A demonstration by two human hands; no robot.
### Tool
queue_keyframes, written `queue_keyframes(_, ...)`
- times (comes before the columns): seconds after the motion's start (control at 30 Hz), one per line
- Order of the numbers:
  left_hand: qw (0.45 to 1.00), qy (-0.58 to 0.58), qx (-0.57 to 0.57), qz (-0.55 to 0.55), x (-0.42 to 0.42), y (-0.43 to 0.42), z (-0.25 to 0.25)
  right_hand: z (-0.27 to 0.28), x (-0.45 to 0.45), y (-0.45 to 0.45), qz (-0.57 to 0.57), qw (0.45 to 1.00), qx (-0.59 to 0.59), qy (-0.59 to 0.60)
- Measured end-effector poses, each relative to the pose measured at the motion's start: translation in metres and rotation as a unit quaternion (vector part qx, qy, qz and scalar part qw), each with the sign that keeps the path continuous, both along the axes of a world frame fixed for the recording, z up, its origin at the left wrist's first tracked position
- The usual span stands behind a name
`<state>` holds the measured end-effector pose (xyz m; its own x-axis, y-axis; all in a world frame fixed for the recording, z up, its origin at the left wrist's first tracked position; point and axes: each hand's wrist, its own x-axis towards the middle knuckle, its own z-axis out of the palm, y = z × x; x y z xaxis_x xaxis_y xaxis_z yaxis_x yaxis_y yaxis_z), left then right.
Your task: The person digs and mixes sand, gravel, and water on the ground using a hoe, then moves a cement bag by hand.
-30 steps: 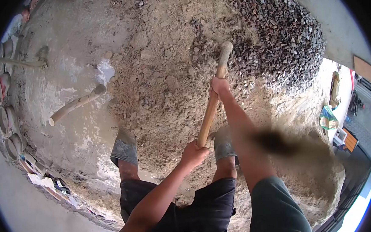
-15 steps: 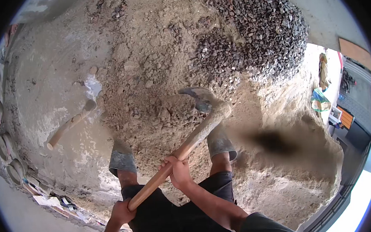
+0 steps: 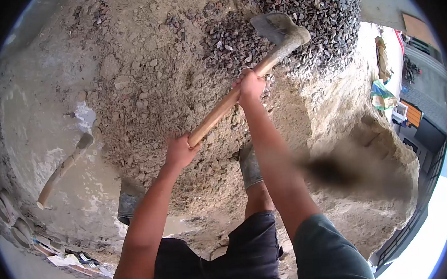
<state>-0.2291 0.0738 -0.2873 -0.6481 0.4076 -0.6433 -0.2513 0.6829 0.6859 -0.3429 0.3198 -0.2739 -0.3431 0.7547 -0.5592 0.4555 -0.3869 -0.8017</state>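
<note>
Nearest the cam: dk shorts (image 3: 215, 262) on the wearer's legs, plus a grey-green sleeve (image 3: 330, 250) on the R arm. Below the knees, grey boots (image 3: 250, 166) stood in the loose soil (image 3: 144, 101), L one partly hidden behind the forearm.

L hand (image 3: 181, 151) was closed round the butt end of a wooden-handled hoe (image 3: 219, 115), fingers wrapped, back of hand up. R hand (image 3: 251, 86) was clenched on the same handle farther up, twd the head, w/ bare wood btwn the two. Hoe slanted up & to the R across the soil, out in front of the boots; its metal blade (image 3: 273, 26) showed over the nr side of the gravel heap (image 3: 323, 18). Couldn't tell if blade touched stones.

Off L, well apart from both hands, a 2nd wooden handle (image 3: 62, 175) lay aslant over wet, smooth ground, top end nr a pale patch (image 3: 85, 116). Round containers (image 3: 22, 232) lined the far L edge. Far R, past a rough pale bank (image 3: 361, 208): crumpled green/white/blue bag (image 3: 382, 96), brown board (image 3: 420, 31) beyond.
</note>
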Motion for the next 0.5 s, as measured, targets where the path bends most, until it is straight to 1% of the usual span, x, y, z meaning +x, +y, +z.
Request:
queue_keyframes(0.03,0.999,-0.032,0.000,0.024,0.017,0.001,0.010,-0.023,0.001,0.004,0.013,0.998,-0.034,-0.052)
queue_keyframes(0.07,0.997,-0.061,0.001,0.046,0.029,0.000,0.020,-0.029,-0.001,0.000,0.044,0.993,-0.051,-0.097)
queue_keyframes(0.13,0.995,-0.086,-0.030,0.041,0.029,-0.006,0.049,-0.034,-0.010,-0.013,0.114,0.973,-0.086,-0.179)
queue_keyframes(0.17,0.994,-0.098,-0.044,0.037,0.026,-0.015,0.070,-0.030,-0.005,-0.019,0.099,0.973,-0.127,-0.163)
queue_keyframes(0.23,0.991,-0.123,-0.020,0.059,0.023,-0.026,0.115,-0.031,0.002,-0.022,0.098,0.969,-0.196,-0.117)
queue_keyframes(0.3,0.986,-0.142,-0.068,0.054,0.051,-0.039,0.155,-0.006,0.031,-0.048,0.133,0.943,-0.258,-0.163)
queue_keyframes(0.37,0.982,-0.149,-0.093,0.064,0.082,-0.068,0.188,0.019,0.067,-0.089,0.089,0.943,-0.279,-0.160)
queue_keyframes(0.4,0.984,-0.144,-0.091,0.051,0.097,-0.086,0.202,0.033,0.088,-0.107,0.083,0.948,-0.277,-0.135)
queue_keyframes(0.47,0.987,-0.132,-0.092,0.013,0.122,-0.120,0.234,0.065,0.129,-0.141,0.043,0.943,-0.300,-0.135)
queue_keyframes(0.5,0.987,-0.130,-0.097,-0.011,0.134,-0.134,0.251,0.086,0.151,-0.153,0.044,0.932,-0.334,-0.132)
